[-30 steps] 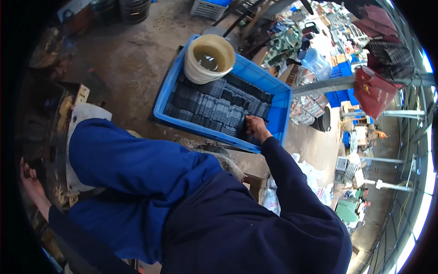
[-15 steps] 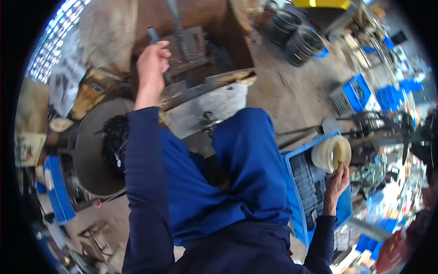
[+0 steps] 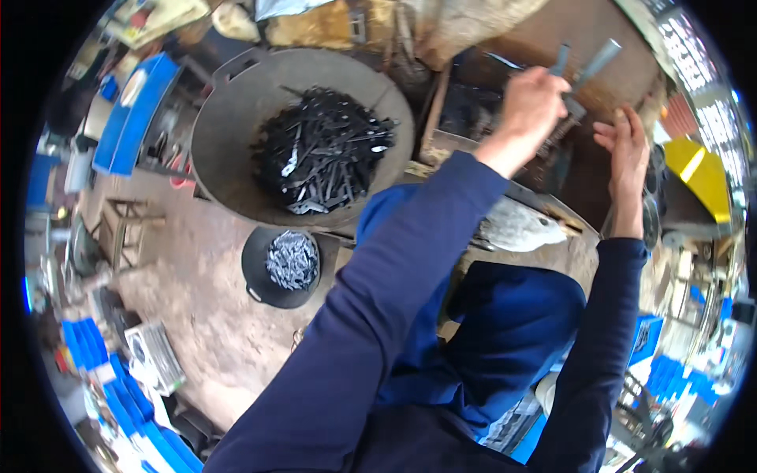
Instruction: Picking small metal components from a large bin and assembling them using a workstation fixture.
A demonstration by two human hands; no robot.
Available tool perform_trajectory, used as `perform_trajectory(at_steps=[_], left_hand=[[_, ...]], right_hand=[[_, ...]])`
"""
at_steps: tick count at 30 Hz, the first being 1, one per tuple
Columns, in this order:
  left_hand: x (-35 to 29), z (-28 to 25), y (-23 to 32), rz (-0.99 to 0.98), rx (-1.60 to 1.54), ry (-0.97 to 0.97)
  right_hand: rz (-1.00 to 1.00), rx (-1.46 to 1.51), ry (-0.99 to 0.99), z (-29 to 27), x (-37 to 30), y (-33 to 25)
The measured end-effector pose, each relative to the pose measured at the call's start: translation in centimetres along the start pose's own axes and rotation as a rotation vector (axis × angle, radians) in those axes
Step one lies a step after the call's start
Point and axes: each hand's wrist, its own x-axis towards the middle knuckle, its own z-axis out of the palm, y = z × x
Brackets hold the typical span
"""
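Note:
My left hand (image 3: 530,104) is closed in a fist above a brown metal box. A grey bar-like handle (image 3: 561,57) pokes out over the fist; its lower end is hidden. Beside it a flat grey metal bar (image 3: 601,61) rises at a slant from the box. My right hand (image 3: 627,150) hangs over the box's right side, its fingers apart with nothing seen in them. To the left a wide round pan (image 3: 225,158) holds a heap of black metal strips (image 3: 327,146).
On the floor below the pan stands a black bucket (image 3: 256,272) with small silvery pieces (image 3: 293,260). A pale block (image 3: 520,225) lies along the box's near edge, before my knees. Beyond my right forearm is a yellow object (image 3: 700,177). Blue bins (image 3: 130,118) stand far left.
The view has swung left, bringing the pan and bucket into sight. My right hand has left the white tub in the blue crate and come over the box. My left hand still grips the handle.

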Motion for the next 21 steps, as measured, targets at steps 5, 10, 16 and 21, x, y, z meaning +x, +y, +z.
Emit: perform_trajectory(at_steps=[5,10,16,21], left_hand=[[0.8,0.8,-0.4,-0.057,-0.082,0.058],[2.7,2.0,-3.3,0.004,0.016,0.157],[1.9,3.9,-1.6,-0.027,0.041,0.229],[4.6,6.4,-5.5,0.069,0.051,0.508]], right_hand=[[0.027,-0.003,-0.005,4.2,5.9,2.1],[-0.228,-0.779,0.073,4.8,10.2,5.0],[-0.499,-0.855,0.009,-1.7,16.9,11.5],[-1.038,-1.644,0.005,-2.1,20.0,14.7]])
